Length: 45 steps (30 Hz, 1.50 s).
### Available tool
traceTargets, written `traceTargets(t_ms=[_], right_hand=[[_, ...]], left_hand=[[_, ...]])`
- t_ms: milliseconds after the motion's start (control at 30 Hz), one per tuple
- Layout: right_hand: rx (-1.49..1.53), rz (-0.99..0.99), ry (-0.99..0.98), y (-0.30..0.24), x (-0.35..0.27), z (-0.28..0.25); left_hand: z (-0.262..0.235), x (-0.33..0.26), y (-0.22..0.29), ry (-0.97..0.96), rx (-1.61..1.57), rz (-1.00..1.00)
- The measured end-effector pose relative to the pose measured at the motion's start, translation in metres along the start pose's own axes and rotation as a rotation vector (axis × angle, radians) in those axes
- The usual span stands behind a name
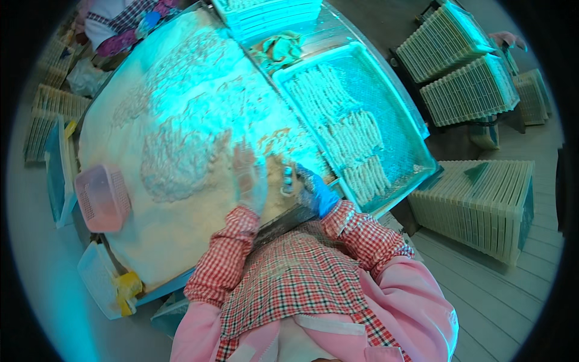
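My left hand, dusted with pale powder, lies open with its fingers stretched out over the powder-covered table. My right hand wears a blue glove with a powdery coating. It is slightly curled, its fingers apart, just right of a short, banded, coated piece on the powder. No grip on that piece is visible. Beyond the right hand stands a shallow mesh tray. Rows of coated sticks fill much of its left side. A broad, lumpy mound of powdery material spreads across the table ahead of both hands.
A pink perforated basket sits at the table's left edge. A crumpled cloth and stacked crates are at the far side. Stacks of ribbed trays stand on the floor to the right. Another person is at far left.
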State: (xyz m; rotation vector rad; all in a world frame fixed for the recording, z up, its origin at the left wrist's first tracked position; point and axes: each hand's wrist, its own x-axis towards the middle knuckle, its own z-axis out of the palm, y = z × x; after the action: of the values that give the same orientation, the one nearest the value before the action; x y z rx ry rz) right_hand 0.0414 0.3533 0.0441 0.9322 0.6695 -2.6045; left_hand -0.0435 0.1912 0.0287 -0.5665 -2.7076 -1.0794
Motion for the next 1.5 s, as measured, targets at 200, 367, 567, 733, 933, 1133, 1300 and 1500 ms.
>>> traceTargets(t_ms=[200,367,567,733,933,1133,1300,1500], right_hand=[[-0.723,-0.484,0.49,-0.177,-0.027,-0.108],[-0.669,-0.509,0.586,-0.261,0.021,-0.227],[-0.741,-0.415,0.367,-0.278,0.037,-0.215],[-0.801,-0.296,0.421,-0.277,0.015,-0.259],[-0.947,-0.625,0.692,-0.242,0.013,-0.247],[-1.038,-0.753,0.197,-0.144,0.021,-0.086],[-1.161,-0.765,-0.111,-0.043,0.04,0.011],[-1.433,-0.801,-0.412,0.05,0.047,0.029]], left_hand=[[-0.071,0.046,-0.074,0.155,0.149,-0.109],[-0.116,0.078,-0.127,0.108,0.528,-0.082],[-0.133,0.092,-0.132,-0.064,0.82,-0.039],[-0.139,0.092,-0.134,-0.179,0.641,-0.08],[-0.159,0.011,-0.122,-0.124,0.255,0.194],[-0.172,-0.091,-0.153,-0.224,0.185,-0.151],[-0.136,-0.099,-0.089,-0.396,0.6,-0.258],[-0.153,-0.105,-0.121,-0.225,-0.159,-0.69]])
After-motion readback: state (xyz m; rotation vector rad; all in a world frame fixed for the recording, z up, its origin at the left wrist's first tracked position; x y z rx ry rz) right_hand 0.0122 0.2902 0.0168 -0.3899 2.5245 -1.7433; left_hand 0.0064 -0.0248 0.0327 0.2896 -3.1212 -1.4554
